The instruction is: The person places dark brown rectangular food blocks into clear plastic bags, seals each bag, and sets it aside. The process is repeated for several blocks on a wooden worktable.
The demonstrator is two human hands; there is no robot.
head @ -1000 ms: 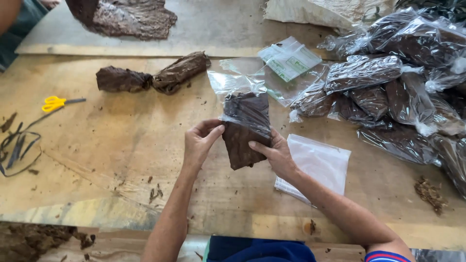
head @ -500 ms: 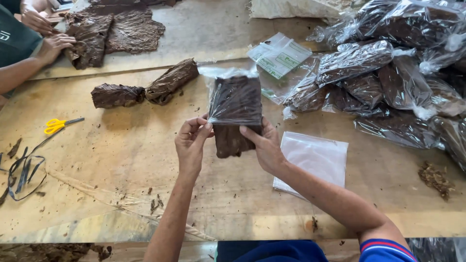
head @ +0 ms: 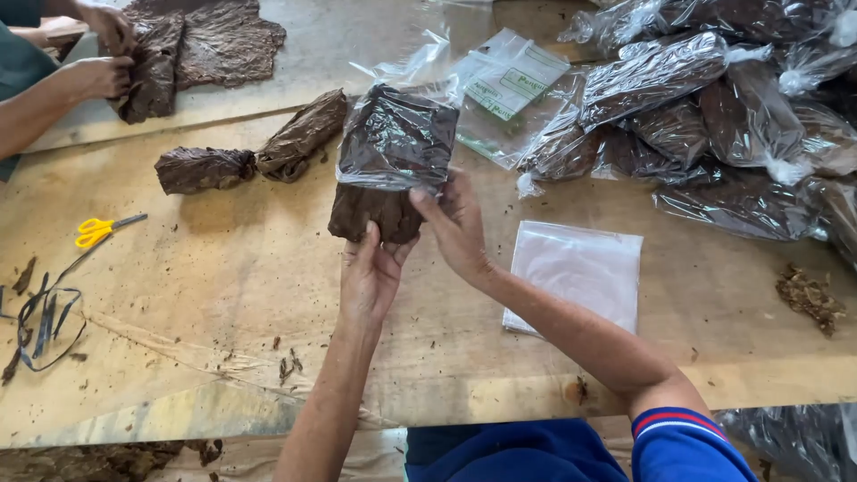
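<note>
My 2 hands, left hand and right hand, clamp the leaf bundle, its long axis upright, half inside the plastic bag.

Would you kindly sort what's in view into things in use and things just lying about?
In use: left hand, right hand, leaf bundle, clear bag.
Lying about: yellow scissors, empty bags, two loose bundles, filled bags.

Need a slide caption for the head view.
Both hands, left and right, hold a leaf bundle half inside a bag.
</note>
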